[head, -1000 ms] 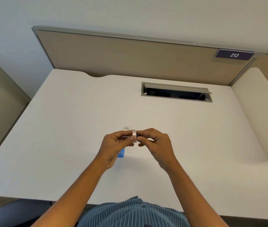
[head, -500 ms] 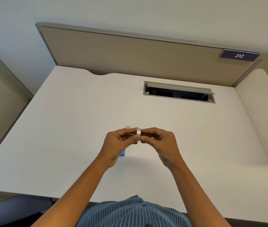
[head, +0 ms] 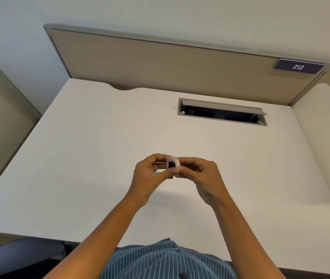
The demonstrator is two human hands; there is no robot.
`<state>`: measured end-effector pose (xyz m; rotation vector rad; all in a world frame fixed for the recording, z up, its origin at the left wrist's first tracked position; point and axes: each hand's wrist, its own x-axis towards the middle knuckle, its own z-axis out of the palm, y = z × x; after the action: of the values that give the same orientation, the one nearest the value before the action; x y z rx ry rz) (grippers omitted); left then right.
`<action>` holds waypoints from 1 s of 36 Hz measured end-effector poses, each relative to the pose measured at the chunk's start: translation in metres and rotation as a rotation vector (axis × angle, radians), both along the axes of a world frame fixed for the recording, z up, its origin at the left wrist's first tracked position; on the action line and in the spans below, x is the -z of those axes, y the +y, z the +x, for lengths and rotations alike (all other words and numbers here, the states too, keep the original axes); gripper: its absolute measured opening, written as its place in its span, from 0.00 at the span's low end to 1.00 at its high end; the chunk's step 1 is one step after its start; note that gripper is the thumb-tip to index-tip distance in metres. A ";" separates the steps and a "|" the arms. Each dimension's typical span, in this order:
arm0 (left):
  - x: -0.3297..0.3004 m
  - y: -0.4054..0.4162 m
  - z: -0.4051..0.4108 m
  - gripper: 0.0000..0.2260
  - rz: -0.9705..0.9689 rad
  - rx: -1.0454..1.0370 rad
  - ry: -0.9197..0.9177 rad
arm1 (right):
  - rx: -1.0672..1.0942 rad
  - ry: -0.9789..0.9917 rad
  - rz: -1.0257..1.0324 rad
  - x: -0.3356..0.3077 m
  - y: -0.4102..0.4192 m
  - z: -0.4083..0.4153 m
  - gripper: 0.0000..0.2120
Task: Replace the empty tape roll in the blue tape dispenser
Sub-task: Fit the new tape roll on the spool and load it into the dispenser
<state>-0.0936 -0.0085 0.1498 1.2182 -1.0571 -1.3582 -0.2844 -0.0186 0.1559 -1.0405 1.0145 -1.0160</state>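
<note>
Both hands meet above the middle of the white desk (head: pixel 79 158). A small translucent tape roll (head: pixel 173 164) with a dark hub in its hole is pinched between them: my left hand (head: pixel 149 176) holds its left side, my right hand (head: pixel 202 176) its right side. Only a sliver of the blue tape dispenser (head: pixel 155 171) shows on the desk behind my left hand's fingers; the rest is hidden. A faint clear ring (head: pixel 158 154) peeks out just above my left hand.
An open cable tray slot (head: pixel 221 114) is set into the desk at the back right. A tan partition (head: pixel 160 63) with a "212" label (head: pixel 298 67) runs along the far edge. A second desk (head: pixel 325 137) adjoins on the right.
The roll has turned between my fingers, so its open side with the dark hub now faces the camera. Both hands have stayed at about the same spot over the desk.
</note>
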 end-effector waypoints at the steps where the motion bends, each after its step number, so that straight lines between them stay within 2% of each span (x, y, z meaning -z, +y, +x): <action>1: 0.000 0.000 -0.001 0.22 -0.001 0.000 -0.010 | 0.000 -0.009 0.009 0.000 0.000 0.001 0.13; 6: 0.002 -0.001 -0.004 0.18 -0.015 -0.039 -0.095 | -0.012 -0.055 0.046 -0.001 0.002 0.003 0.10; 10: 0.001 -0.002 -0.005 0.15 -0.050 -0.089 -0.134 | -0.036 -0.121 0.068 -0.005 0.002 0.004 0.13; 14: -0.002 -0.002 -0.003 0.13 -0.108 -0.072 -0.171 | -0.010 -0.105 0.059 -0.007 0.002 0.008 0.14; 18: -0.005 -0.003 0.002 0.16 -0.103 -0.004 -0.141 | 0.044 -0.102 0.067 -0.004 0.000 0.007 0.11; 21: -0.005 -0.004 0.006 0.13 -0.055 0.031 -0.126 | 0.054 -0.105 0.072 -0.004 0.000 0.007 0.11; 36: -0.005 -0.003 0.012 0.13 0.020 0.029 -0.073 | 0.043 -0.064 0.065 -0.004 -0.002 0.009 0.11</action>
<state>-0.0817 -0.0114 0.1545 1.2803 -1.1184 -1.3578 -0.2757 -0.0205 0.1596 -0.9308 1.0142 -1.0382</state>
